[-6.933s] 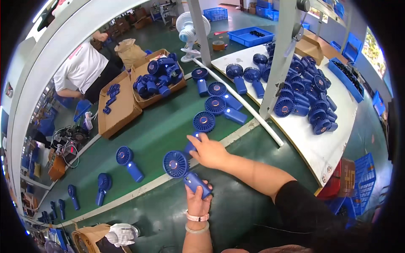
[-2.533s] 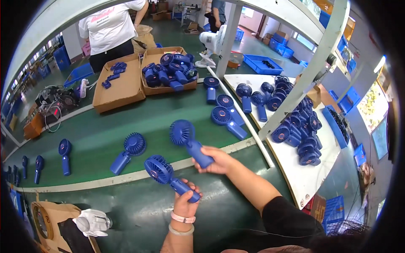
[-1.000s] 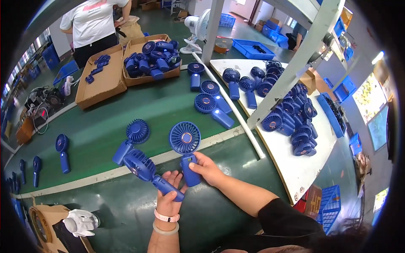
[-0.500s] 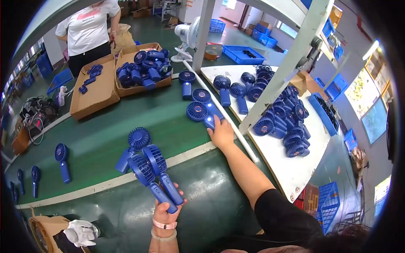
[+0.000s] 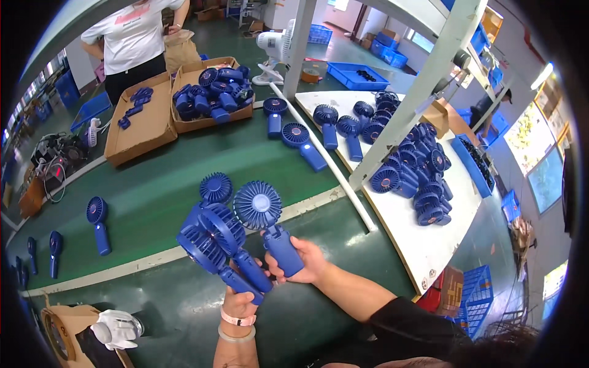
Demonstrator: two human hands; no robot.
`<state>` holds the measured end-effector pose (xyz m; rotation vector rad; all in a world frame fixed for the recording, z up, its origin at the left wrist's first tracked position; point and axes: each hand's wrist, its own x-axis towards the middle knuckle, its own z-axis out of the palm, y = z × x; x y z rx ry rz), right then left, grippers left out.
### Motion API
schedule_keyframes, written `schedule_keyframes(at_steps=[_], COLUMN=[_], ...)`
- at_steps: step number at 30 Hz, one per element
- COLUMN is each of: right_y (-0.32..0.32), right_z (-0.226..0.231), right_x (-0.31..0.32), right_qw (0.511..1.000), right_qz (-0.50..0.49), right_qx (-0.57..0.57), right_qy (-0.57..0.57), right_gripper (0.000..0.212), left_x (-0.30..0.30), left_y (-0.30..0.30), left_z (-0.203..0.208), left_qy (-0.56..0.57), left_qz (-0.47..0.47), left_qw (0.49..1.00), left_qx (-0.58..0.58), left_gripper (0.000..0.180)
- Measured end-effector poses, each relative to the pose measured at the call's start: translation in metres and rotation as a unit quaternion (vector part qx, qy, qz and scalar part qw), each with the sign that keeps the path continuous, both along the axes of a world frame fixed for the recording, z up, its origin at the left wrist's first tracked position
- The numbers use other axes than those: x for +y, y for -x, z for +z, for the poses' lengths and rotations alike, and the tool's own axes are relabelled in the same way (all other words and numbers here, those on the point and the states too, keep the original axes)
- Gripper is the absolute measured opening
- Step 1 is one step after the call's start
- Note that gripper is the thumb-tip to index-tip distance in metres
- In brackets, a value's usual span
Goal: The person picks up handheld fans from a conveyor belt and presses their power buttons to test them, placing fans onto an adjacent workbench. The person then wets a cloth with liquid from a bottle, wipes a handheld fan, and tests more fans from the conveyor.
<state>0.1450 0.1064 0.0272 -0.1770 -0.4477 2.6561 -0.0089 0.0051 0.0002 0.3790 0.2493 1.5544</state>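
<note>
Left hand [image 5: 240,302] fingers clamped on two blue handheld fans [image 5: 216,240] by their handles; right hand [image 5: 305,262] closed around a third fan [image 5: 265,216], above the green belt [image 5: 153,184].

Things around the green belt
Cardboard boxes [image 5: 138,122] with blue fans, a white table [image 5: 423,239], a white glove [image 5: 116,326].
</note>
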Motion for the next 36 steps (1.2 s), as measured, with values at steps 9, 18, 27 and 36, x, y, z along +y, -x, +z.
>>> schedule_keyframes(at_steps=[9, 18, 27, 36], right_y=[0.002, 0.004, 0.004, 0.004], right_z=[-0.014, -0.012, -0.02, -0.014], right_x=[0.018, 0.016, 0.017, 0.015], right_qw=[0.995, 0.992, 0.994, 0.985], right_qz=[-0.009, -0.053, -0.07, -0.1], right_qx=[0.001, -0.071, -0.049, -0.03], right_qy=[-0.095, -0.085, -0.061, -0.135], right_gripper=[0.057, 0.065, 0.053, 0.04], left_x=[0.0, 0.001, 0.0, 0.0], left_y=[-0.002, -0.003, -0.003, -0.004], left_z=[0.005, 0.003, 0.004, 0.003], left_qy=[0.009, 0.02, 0.039, 0.036], left_qz=[-0.015, -0.012, -0.014, -0.013], left_qw=[1.0, 1.0, 0.999, 0.999], left_qx=[0.016, 0.0, 0.001, 0.005], left_gripper=[0.084, 0.082, 0.084, 0.082])
